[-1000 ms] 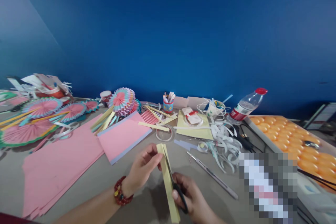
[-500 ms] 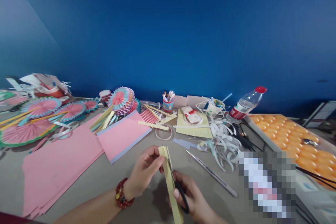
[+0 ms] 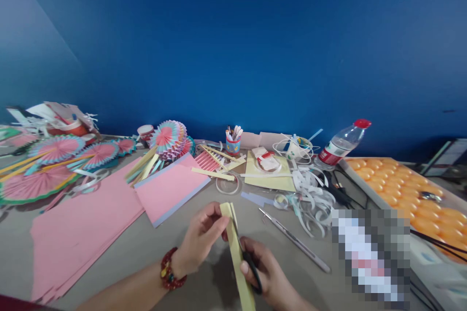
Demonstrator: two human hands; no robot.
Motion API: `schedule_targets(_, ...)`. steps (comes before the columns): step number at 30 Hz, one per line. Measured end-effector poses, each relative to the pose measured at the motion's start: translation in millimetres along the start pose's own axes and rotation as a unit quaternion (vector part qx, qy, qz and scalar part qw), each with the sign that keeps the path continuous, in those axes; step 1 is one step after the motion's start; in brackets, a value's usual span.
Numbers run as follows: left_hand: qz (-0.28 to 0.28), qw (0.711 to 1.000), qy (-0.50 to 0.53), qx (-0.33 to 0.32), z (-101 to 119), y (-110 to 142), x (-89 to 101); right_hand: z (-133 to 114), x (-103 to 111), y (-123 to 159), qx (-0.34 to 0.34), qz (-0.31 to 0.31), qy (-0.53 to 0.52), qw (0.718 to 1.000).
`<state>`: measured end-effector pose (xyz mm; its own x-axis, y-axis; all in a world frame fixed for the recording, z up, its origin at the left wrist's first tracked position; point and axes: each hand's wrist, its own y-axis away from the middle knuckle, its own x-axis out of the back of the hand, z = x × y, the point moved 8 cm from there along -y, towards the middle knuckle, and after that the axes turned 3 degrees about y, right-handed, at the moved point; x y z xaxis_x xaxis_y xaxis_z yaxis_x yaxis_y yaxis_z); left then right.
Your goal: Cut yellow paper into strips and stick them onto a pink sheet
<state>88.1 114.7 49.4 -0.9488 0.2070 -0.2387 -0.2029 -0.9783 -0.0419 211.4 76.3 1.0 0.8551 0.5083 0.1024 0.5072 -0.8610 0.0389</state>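
My left hand (image 3: 204, 233), with a beaded bracelet (image 3: 168, 269) at the wrist, pinches the upper part of a long pale yellow paper strip (image 3: 237, 262). The strip slants down toward the bottom edge of the view. My right hand (image 3: 264, 272) is closed around black-handled scissors (image 3: 251, 269). Their blades lie along the strip's right side, where a narrow sliver of paper stands apart at the top. A craft knife (image 3: 295, 240) rests on the table to the right of both hands. Left of them lies a pink sheet with lilac borders (image 3: 171, 189).
Stacked pink sheets (image 3: 87, 233) and folded paper fans (image 3: 58, 150) occupy the left. Toward the back stand a pen cup (image 3: 233, 145) and a plastic bottle (image 3: 343, 143). Curled white paper strips (image 3: 314, 197) lie right of centre, near an orange padded surface (image 3: 404, 194).
The scissors' blades have shifted slightly against the strip, and the sliver at its top stands a little differently. Both hands stay nearly in place.
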Motion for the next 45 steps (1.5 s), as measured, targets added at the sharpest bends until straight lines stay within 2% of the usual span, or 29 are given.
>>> schedule_targets(11, -0.017, 1.000, 0.003, -0.023, -0.8, 0.8, -0.8, 3.1, 0.0, 0.0, 0.005, 0.012, 0.007, 1.000)
schedule_targets(32, -0.023, 0.999, 0.016, -0.019, -2.8, 0.9, -0.8, 3.0, 4.9, 0.7, 0.010, 0.038, 0.055, 0.998)
schedule_targets(45, -0.017, 1.000, 0.009, -0.015, -1.0, -1.0, -0.7, 6.3, 5.5, 2.2, -0.013, 0.055, 0.054, 0.997)
